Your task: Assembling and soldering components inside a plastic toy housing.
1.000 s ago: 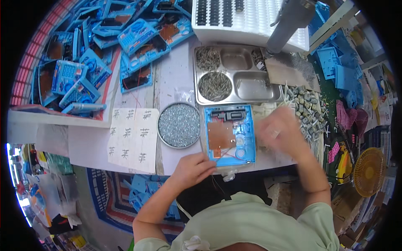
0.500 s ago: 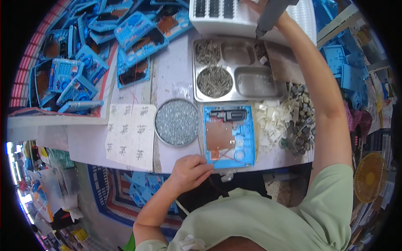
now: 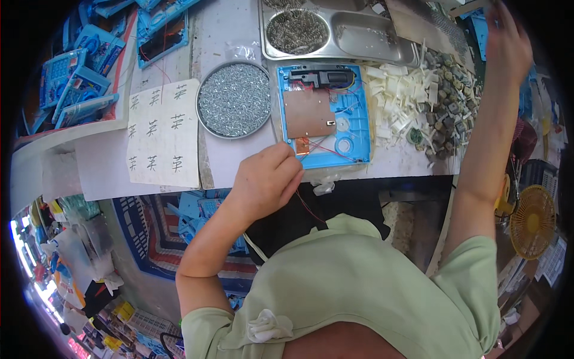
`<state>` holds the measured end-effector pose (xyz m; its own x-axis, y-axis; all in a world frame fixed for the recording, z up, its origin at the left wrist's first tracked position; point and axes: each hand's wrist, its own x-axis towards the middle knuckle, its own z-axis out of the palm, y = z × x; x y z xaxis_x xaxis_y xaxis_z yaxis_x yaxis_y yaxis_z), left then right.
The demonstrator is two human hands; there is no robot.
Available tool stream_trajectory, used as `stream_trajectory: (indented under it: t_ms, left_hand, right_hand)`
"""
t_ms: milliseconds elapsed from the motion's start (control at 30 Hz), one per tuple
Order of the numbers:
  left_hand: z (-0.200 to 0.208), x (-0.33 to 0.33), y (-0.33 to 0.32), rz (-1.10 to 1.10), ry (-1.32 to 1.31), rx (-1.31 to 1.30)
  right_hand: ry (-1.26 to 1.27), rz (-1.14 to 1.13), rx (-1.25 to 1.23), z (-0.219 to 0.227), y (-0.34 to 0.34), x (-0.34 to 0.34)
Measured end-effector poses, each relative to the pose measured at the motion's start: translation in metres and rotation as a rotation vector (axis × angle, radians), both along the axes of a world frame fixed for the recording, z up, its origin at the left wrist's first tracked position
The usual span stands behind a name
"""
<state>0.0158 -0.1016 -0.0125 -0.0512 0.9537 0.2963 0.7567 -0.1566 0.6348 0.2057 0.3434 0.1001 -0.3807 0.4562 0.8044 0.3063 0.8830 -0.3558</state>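
In front of me lies an uncovered blue plastic casing [image 3: 353,128] with a brown circuit board [image 3: 308,113], a black part along its far edge and thin wires inside. My left hand [image 3: 269,179] is at its near left corner, with thumb and fingers pinched together. Thin red wires [image 3: 308,206] run out from the pinch and hang below the table edge. Off at the far right, my right hand [image 3: 508,51] is raised near some blue plastic parts [image 3: 478,30]. It is smeared by motion, and its fingertips are partly cut off by the view's rim.
A round tin of small screws [image 3: 234,99] stands left of the casing, beside a handwritten paper sheet [image 3: 161,137]. Behind is a steel compartment tray [image 3: 341,60]. White plastic bits [image 3: 391,90] and dark small parts [image 3: 448,102] are heaped right. Blue casings [image 3: 78,78] pile up far left.
My right hand has swung from the white rack and grey tool at the back over to the far right. The view has shifted, with rack and tool out of it. My left hand stays at the casing's corner.
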Motion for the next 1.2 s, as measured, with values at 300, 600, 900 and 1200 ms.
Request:
stream_trajectory:
  t_ms: [300, 600, 900, 1200]
  left_hand:
    - [-0.004, 0.003, -0.008, 0.048, -0.038, -0.030]
    - [-0.007, 0.004, -0.009, 0.066, -0.038, -0.003]
    - [-0.007, 0.004, -0.006, 0.065, -0.043, -0.016]
    - [0.020, -0.006, 0.003, -0.017, -0.079, -0.172]
  right_hand:
    - [-0.560, 0.685, -0.392, -0.092, -0.243, -0.002]
    - [-0.588, 0.828, -0.221, -0.099, -0.222, -0.014]
    - [-0.525, 0.820, -0.146, -0.106, -0.220, -0.005]
    - [-0.863, 0.324, 0.032, -0.083, -0.150, 0.011]
